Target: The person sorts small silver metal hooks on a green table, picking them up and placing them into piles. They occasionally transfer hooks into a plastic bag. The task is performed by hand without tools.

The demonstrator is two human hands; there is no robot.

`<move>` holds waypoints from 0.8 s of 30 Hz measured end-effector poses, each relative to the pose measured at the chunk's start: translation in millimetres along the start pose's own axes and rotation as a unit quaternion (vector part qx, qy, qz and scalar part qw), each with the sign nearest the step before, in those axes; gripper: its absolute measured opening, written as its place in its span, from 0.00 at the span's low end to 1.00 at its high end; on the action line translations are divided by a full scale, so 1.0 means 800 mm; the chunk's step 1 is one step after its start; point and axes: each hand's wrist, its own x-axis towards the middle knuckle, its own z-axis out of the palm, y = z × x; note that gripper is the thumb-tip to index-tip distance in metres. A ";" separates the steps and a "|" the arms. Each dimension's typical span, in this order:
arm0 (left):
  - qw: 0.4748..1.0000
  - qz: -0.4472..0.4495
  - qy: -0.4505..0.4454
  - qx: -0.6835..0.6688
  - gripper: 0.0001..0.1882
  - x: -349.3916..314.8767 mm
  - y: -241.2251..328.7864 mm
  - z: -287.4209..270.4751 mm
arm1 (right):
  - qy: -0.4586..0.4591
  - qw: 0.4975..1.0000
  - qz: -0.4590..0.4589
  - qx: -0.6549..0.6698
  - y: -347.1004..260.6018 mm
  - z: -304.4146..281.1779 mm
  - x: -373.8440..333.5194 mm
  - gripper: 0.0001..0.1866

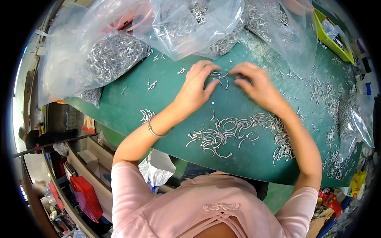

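Small curved silvery metal pieces [224, 75] lie in a little group on the green tabletop between my hands. My left hand [196, 83] rests at the group's left side, its thumb apart from the bent fingers and the fingertips by the pieces. On the right, my right hand [256, 84] is slightly blurred, with thumb and fingers apart and nothing visible between them. A larger loose heap of the same curved pieces [226, 131] spreads below my hands, toward my body. It runs under my right forearm. A bangle circles my left wrist.
Clear plastic bags full of curved pieces [115, 55] stand along the far side. More pieces [325, 95] are scattered at the right, near another bag [351, 119]. A yellow-green tray [333, 37] sits far right. Red baskets [85, 194] are on shelving at left.
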 end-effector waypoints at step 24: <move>0.978 0.046 -0.204 -0.021 0.13 -0.045 0.025 -0.040 | -0.036 0.966 0.120 -0.228 -0.037 -0.074 -0.125 0.16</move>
